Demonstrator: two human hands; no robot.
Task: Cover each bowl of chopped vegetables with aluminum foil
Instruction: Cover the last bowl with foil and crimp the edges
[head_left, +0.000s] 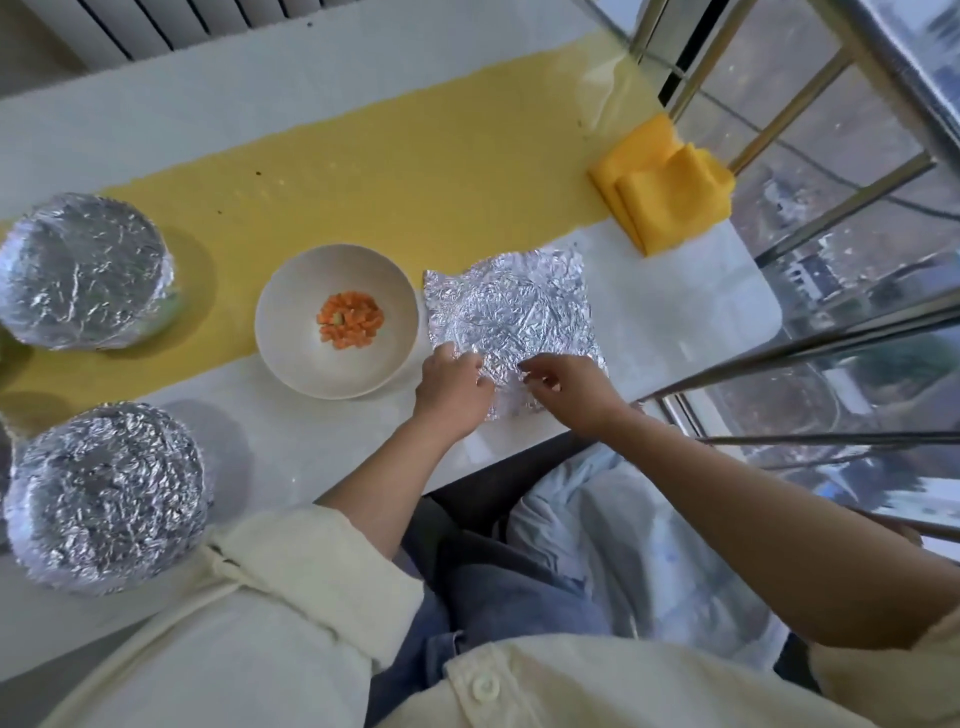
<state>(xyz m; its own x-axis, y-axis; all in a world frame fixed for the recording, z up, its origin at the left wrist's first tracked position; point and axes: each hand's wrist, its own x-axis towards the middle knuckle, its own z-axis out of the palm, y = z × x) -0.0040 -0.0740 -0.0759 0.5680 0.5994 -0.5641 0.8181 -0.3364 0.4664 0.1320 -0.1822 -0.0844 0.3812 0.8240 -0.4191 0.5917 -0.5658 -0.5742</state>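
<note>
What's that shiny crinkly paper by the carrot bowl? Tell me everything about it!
It is an aluminum foil sheet, silvery, roughly square and very wrinkled. It lies on the white table, just right of the bowl of chopped carrot. The left hand grips its near edge, and the right hand has its curled fingers at that edge too.

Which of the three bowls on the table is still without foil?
The white bowl holding chopped carrot, in the middle beside the flat foil sheet. The far-left bowl and the near-left bowl are both wrapped in crinkled foil.
</note>
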